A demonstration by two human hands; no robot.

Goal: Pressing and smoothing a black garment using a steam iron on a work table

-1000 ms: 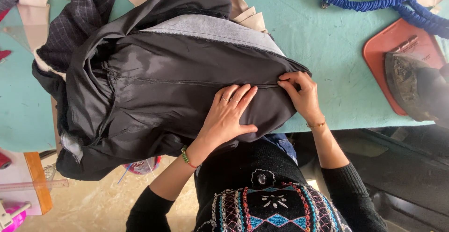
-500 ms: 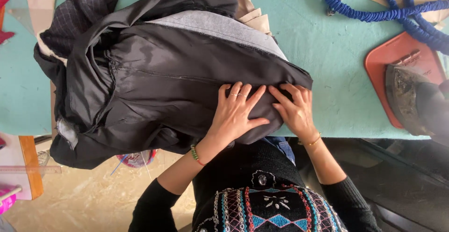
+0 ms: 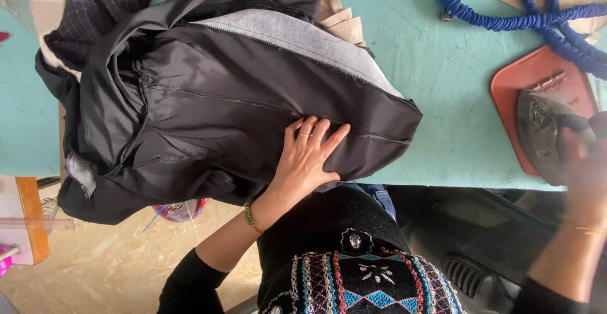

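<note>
A black jacket (image 3: 208, 105), turned lining side out with a grey interfaced strip along its upper edge, lies bunched on the teal table (image 3: 442, 86). My left hand (image 3: 306, 156) rests flat on the lining beside a seam, fingers spread, holding nothing. My right hand (image 3: 585, 162) is blurred at the far right edge, on the handle of a dark flat iron (image 3: 544, 134) that sits on a red mat (image 3: 537, 80). Whether its fingers are closed around the handle is unclear.
A blue coiled cord (image 3: 525, 17) loops across the table's far right. Beige fabric (image 3: 335, 10) pokes out behind the jacket, and dark checked cloth (image 3: 95, 17) lies at its left. A wooden edge and ruler (image 3: 31, 219) sit at lower left above the floor.
My right hand left the jacket seam and swung right to the iron. My left hand stays pressed on the lining. The view has shifted slightly.
</note>
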